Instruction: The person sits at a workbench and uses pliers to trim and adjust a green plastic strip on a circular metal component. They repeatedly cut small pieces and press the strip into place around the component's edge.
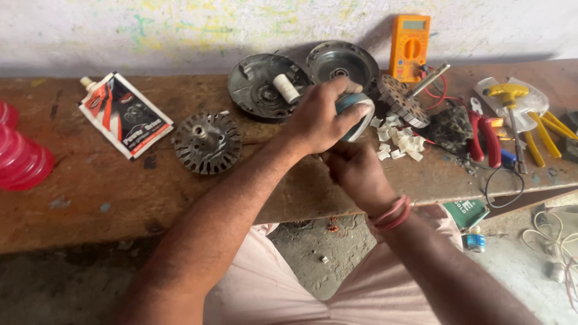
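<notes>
The left hand (322,120) grips a roll of tape (356,114), fingers curled around its rim, holding it just above the desk (108,180) near the middle of the frame. Directly below it, the right hand (356,174) is closed into a loose fist with a red band at the wrist; what it pinches cannot be seen. Just to the right of the tape lies a scatter of small white paper pieces (400,143), beside a slotted stator (400,99) with a shaft. Behind the hands rest two round metal covers (259,87), one with a white cylinder inside, and an orange meter (409,48) leans against the wall. Red pliers (484,135) and a yellow-handled tool (512,102) lie at the far right. To the left sit a ribbed rotor (208,142), a printed pouch (125,114) and, at the edge, a pink plastic object (21,153).
</notes>
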